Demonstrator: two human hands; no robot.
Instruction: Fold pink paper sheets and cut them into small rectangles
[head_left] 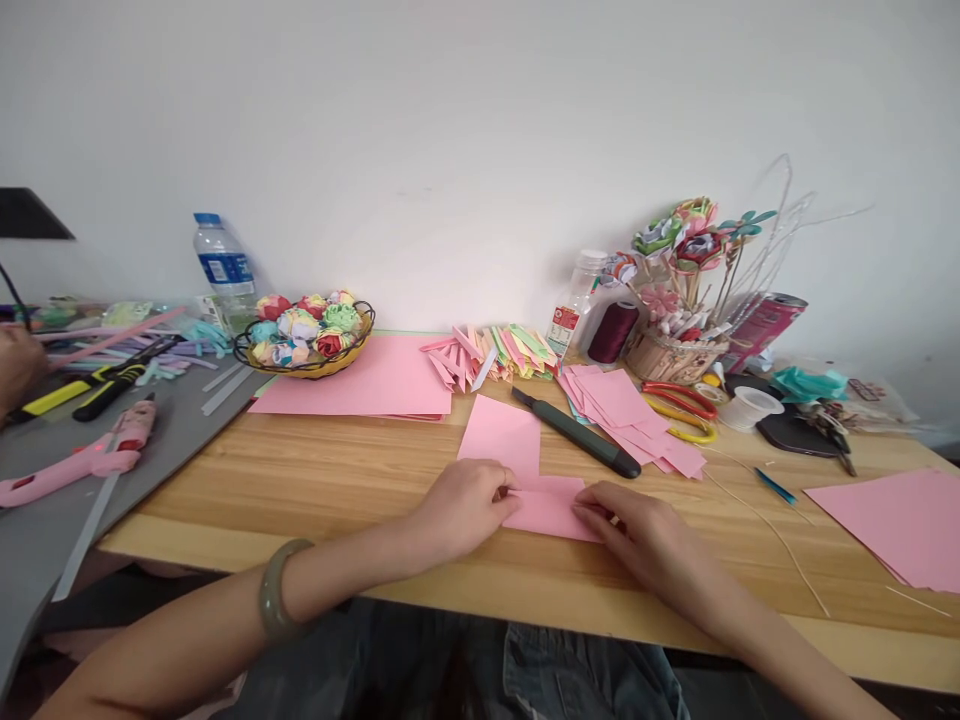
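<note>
Between my two hands lies a small pink paper sheet [551, 508] with a crease running along it, close to the table's front edge. My left hand [476, 505] pinches its left end, thumb and fingers closed on the paper. At the right end my right hand [622, 515] pinches it the same way. Just behind, another pink paper square [501, 435] lies flat, partly covered by my left hand and the held sheet. A dark green craft knife [577, 432] rests slantwise to the right of that square.
Behind stand a basket of paper flowers [307, 372], folded paper strips [487, 355] and a flower-filled pot [675, 355]. Pink paper squares [626, 410] and pliers [679, 400] lie right. On the grey left table are a pink glue gun [90, 460] and another person's hand [19, 365].
</note>
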